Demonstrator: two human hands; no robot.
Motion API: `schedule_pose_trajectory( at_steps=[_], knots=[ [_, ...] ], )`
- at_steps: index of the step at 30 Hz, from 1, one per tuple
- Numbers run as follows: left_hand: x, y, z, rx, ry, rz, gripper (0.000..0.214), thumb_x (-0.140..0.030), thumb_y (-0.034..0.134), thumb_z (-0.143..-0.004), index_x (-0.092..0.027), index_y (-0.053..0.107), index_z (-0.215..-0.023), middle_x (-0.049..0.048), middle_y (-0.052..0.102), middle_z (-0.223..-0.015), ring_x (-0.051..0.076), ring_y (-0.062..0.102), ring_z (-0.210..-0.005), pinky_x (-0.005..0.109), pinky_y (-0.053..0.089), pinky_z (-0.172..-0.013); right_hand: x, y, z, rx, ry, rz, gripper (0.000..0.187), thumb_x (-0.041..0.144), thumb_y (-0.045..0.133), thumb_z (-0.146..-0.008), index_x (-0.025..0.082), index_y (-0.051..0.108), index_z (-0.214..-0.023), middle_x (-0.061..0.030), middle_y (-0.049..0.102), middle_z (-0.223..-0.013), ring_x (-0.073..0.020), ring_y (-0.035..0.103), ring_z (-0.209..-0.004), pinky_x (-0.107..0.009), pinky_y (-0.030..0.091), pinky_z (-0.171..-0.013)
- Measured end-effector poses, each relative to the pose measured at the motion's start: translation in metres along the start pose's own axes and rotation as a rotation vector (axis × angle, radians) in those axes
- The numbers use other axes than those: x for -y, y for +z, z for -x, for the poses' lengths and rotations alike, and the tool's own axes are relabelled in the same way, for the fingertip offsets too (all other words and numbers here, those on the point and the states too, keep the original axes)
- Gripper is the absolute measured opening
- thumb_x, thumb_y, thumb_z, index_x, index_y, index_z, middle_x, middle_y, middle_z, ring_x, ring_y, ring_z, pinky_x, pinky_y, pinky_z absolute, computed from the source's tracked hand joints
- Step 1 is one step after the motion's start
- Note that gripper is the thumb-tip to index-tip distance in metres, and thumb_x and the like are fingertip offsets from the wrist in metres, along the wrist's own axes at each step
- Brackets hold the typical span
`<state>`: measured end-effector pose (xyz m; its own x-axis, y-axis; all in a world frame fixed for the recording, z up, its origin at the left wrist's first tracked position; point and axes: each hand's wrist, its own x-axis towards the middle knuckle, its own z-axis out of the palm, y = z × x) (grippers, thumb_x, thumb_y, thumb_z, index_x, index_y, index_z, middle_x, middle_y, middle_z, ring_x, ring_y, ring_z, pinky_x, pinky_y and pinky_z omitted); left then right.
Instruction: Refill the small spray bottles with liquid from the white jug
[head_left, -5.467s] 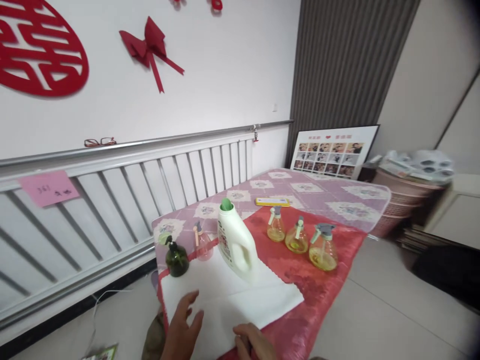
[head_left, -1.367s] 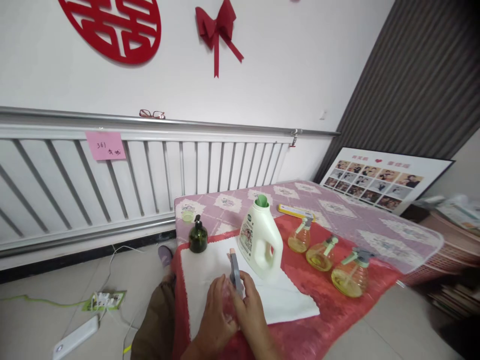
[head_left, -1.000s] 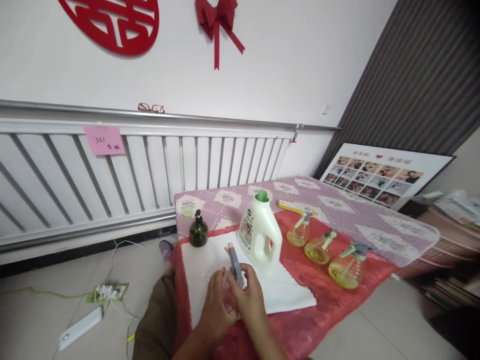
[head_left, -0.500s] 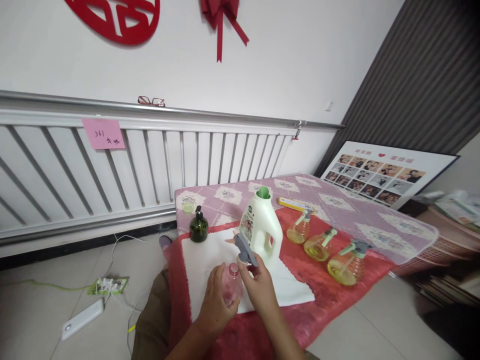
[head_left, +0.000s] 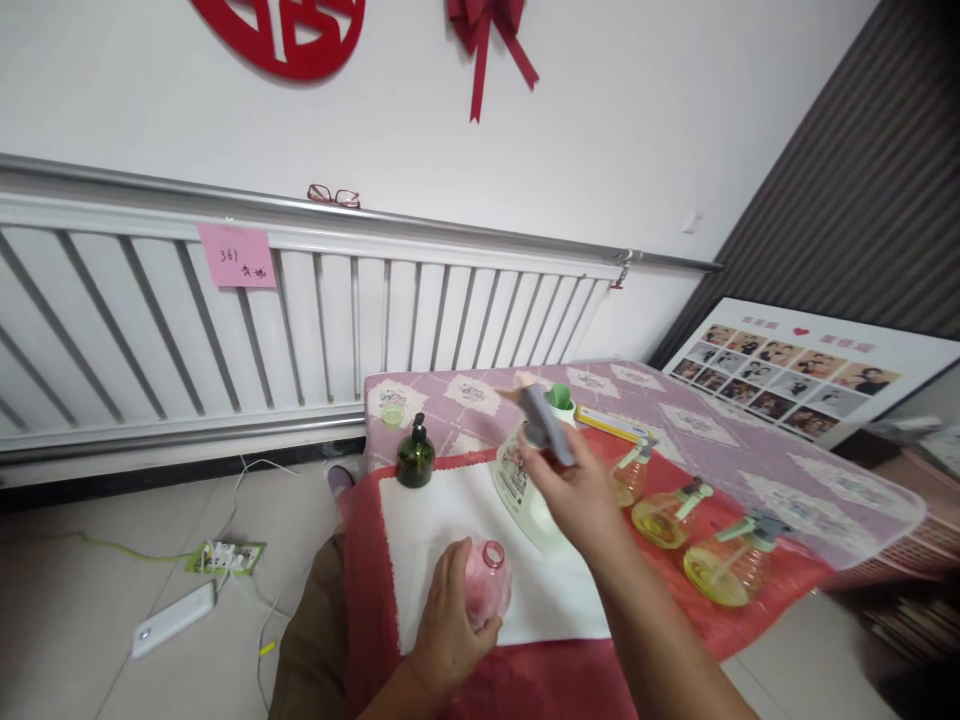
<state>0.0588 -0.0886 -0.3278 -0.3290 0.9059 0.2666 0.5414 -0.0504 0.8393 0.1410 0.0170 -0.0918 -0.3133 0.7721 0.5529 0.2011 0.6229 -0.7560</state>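
Pink bottle (head_left: 491,588): clear, glossy plastic is seen. Spray head (head_left: 544,424): grey matt plastic. White cloth (head_left: 442,510) is seen matt, soft; red cloth (head_left: 367,560) w/ slight sheen. Jug (head_left: 517,487): smooth white plastic.

We see a surface (head_left: 675,395) under a purple patterned cloth (head_left: 810,480), with a red cloth (head_left: 660,600) over its near part. A white towel (head_left: 442,510) lies on the red cloth beneath our left hand (head_left: 450,625). A dark green pump bottle (head_left: 415,463) stands beyond that hand, a white jug (head_left: 514,480) behind our right hand (head_left: 577,495), and three yellow spray bottles (head_left: 664,518) to its right.
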Motion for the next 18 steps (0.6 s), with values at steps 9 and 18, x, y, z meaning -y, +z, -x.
schedule_pose_trajectory(
  at_steps=[9, 18],
  knots=[
    [0.005, 0.004, -0.003, -0.013, 0.021, 0.004, 0.085, -0.021, 0.062, -0.064, -0.010, 0.031, -0.142, 0.0180, 0.037, -0.147, 0.034, 0.033, -0.137, 0.046, 0.033, -0.112, -0.050, 0.106, -0.010, 0.825, -0.219, 0.579, 0.028, 0.003, 0.062, -0.068, 0.021, 0.060, -0.089, -0.0015, 0.066, -0.085, -0.0179, 0.062, -0.078, -0.025, 0.044, -0.066],
    [0.013, 0.019, -0.007, -0.026, 0.038, -0.025, 0.082, -0.030, 0.060, -0.065, -0.011, 0.036, -0.141, 0.0157, 0.043, -0.144, 0.038, 0.036, -0.132, 0.048, 0.035, -0.109, -0.104, 0.156, -0.013, 1.036, -0.100, 0.777, 0.031, 0.034, 0.056, -0.092, 0.019, 0.057, -0.118, -0.0065, 0.061, -0.120, -0.0194, 0.062, -0.099, -0.041, 0.054, -0.084]
  ],
)
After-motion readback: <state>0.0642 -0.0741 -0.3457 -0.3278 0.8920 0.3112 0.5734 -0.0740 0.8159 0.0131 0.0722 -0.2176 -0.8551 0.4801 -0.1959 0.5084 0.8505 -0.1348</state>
